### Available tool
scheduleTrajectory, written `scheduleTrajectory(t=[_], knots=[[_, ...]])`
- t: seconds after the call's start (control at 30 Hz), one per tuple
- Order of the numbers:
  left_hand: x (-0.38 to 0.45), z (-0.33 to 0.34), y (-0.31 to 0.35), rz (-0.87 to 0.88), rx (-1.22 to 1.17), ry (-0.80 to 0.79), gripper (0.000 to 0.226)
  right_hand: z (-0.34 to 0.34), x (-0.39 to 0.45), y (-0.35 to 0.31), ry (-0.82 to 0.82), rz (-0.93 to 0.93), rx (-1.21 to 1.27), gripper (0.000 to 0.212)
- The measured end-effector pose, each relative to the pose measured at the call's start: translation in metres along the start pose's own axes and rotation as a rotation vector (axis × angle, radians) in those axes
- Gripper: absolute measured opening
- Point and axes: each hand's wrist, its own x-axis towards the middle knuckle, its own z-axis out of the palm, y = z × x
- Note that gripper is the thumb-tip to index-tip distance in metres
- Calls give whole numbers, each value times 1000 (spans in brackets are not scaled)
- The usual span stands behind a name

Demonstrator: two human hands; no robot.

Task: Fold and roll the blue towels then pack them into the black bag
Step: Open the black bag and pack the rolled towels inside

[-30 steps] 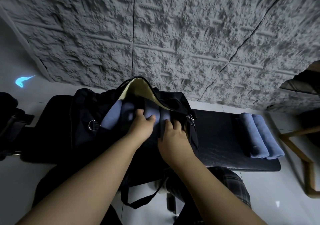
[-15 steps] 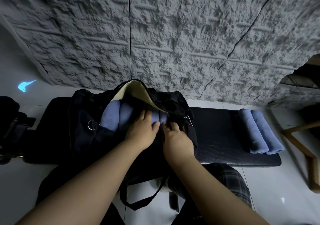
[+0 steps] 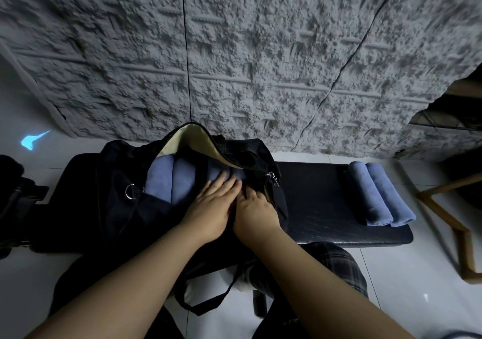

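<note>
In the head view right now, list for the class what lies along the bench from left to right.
Metal ring on the black bag → rolled blue towels in the bag → left hand → right hand → zipper pull → bare bench → two rolled towels.

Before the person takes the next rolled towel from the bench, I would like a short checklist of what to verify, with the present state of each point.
1. Black bag mouth is open: ok, the flap with pale lining is raised.
2. Rolled towels in the bag lie side by side: ok for those visible; the right part is hidden.
3. Left hand is free: not ok, it presses flat on a towel in the bag.
4. Right hand is free: not ok, its fingers curl on the bag's edge.
5. Two rolled towels on the bench are ready: ok, both rolled, side by side.
6. Space left in the bag: cannot tell.
</note>
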Motion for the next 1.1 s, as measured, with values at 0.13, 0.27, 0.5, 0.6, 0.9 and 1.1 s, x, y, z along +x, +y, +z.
scheduleTrajectory(t=[0.13,0.27,0.5,0.6,0.9,1.1], knots=[[2,-5,-5,-1,-7,-65,59,6,-10,8,130,-74,98,58],[4,-20,8,-31,-81,52,50,9,-22,19,463,-249,306,50],[-1,-32,76,67,-214,467,28,11,-30,59,896,-229,398,25],[3,-33,90,203,-192,469,26,13,-31,84,942,-131,415,30],[20,-26,119,197,-178,411,28,20,-24,205,745,467,397,40],[31,-23,135,220,-167,397,28,28,-14,279,518,735,298,49]])
